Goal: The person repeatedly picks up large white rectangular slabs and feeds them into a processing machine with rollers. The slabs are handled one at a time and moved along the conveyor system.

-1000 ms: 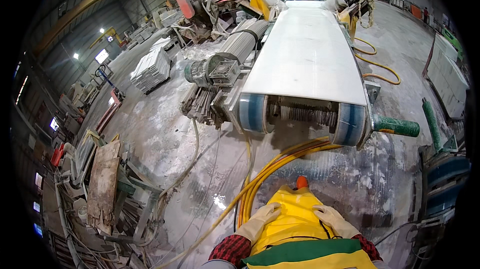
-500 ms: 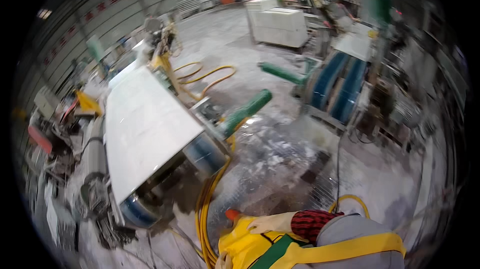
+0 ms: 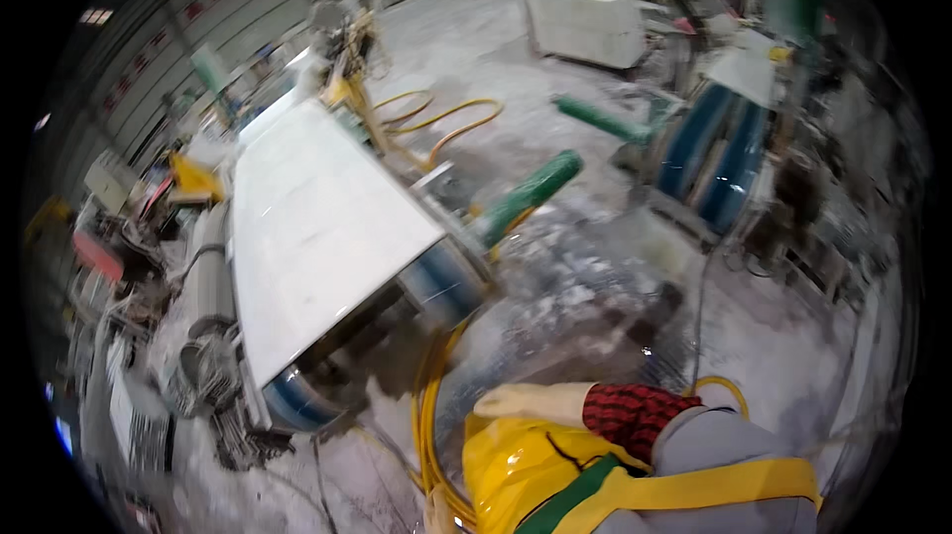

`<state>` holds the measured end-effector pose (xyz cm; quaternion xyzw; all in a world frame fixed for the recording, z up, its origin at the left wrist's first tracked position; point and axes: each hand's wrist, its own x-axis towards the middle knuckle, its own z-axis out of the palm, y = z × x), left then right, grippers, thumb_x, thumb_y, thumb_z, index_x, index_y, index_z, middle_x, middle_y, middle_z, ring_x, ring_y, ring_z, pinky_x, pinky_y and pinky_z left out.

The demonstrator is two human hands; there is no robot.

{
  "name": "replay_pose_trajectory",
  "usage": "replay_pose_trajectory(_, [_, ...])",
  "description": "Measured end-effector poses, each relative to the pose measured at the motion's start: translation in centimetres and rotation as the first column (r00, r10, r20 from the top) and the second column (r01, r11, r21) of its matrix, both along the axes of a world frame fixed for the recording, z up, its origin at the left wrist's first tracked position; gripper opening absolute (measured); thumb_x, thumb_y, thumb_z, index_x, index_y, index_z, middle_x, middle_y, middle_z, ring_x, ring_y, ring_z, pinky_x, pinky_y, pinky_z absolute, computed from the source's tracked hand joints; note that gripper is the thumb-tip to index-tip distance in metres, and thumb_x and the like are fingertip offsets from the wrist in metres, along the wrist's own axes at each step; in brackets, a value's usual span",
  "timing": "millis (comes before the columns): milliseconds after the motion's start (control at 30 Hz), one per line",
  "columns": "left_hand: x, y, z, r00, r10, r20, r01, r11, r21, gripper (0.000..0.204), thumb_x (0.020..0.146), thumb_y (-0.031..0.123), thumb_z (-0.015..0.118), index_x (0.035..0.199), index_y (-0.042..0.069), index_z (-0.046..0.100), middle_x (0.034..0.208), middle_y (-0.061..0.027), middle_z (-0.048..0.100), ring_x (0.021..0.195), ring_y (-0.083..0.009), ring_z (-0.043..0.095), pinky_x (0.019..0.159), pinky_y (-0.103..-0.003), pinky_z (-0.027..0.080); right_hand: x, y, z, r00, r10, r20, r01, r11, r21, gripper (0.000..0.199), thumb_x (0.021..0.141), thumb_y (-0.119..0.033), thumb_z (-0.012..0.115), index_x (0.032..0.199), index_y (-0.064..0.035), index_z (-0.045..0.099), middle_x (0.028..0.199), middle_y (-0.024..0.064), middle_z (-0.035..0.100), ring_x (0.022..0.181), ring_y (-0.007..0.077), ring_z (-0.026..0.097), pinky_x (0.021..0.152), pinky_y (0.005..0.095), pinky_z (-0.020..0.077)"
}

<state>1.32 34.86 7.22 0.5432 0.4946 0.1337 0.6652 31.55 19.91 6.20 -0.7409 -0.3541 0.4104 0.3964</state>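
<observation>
A glossy yellow apron [image 3: 511,465], green band [image 3: 567,496] and yellow strap [image 3: 734,481] are worn — grey sleeve [image 3: 709,440], red-and-black cuff [image 3: 633,417].

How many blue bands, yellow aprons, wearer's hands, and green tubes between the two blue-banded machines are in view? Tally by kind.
Blue bands: 4
Green tubes: 2
Yellow apron: 1
Left hand: 1
Right hand: 1
Total: 9

Right hand [image 3: 531,402] could slide over the floor [image 3: 585,281] between the machines, but that green roller [image 3: 535,195] juts in and yellow hoses [image 3: 430,425] run along the left.
</observation>
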Motion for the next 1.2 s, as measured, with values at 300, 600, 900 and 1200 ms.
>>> replay_pose_trajectory(300, [3.7,4.3,3.8,0.995,0.099,-0.016,-0.099,0.995,-0.006,0.046,0.104,0.039,0.062,0.123,-0.003,0.067,0.114,-0.0139,0.073,0.107,-0.0243,0.067,0.092,-0.038,0.051,9.2,23.3,7.5,0.255,-0.04,-0.966,0.747,0.643,0.17,0.059,0.108,-0.035,0.059,0.154,-0.0036,0.039,0.16,0.0213,0.041,0.142,0.0359,0.049,0.121,0.0451,0.0417])
replay_pose_trajectory(600, [6.4,5.8,8.0,0.987,0.091,-0.129,-0.083,0.994,0.064,0.046,0.104,0.039,0.06,0.125,-0.001,0.068,0.114,-0.0162,0.073,0.104,-0.0278,0.07,0.089,-0.04,0.052,11.9,32.0,5.9,0.146,-0.405,-0.902,0.87,0.487,-0.078,0.044,0.098,-0.021,0.071,0.127,0.009,0.057,0.126,0.0186,0.066,0.11,0.029,0.07,0.09,0.0379,0.0633])
replay_pose_trajectory(900, [11.3,13.2,15.6,0.947,0.061,-0.316,0.089,0.894,0.439,0.046,0.105,0.039,0.058,0.127,0.0,0.07,0.113,-0.0184,0.073,0.1,-0.0314,0.072,0.087,-0.042,0.053,5.2,24.4,9.3,-0.044,-0.415,-0.909,0.874,0.424,-0.236,0.044,0.1,-0.011,0.071,0.133,0.0127,0.056,0.126,0.0229,0.066,0.103,0.0277,0.072,0.081,0.0344,0.0649])
replay_pose_trajectory(1200, [27.3,31.9,19.3,0.819,-0.491,-0.297,0.492,0.334,0.804,0.066,0.1,0.038,0.067,0.154,0.006,0.047,0.161,-0.0209,0.043,0.148,-0.0383,0.04,0.125,-0.051,0.03,4.5,20.3,6.4,0.089,-0.461,-0.883,0.799,0.562,-0.213,0.051,0.1,-0.024,0.074,0.13,0.013,0.056,0.129,0.0177,0.065,0.111,0.0251,0.069,0.096,0.0324,0.06])
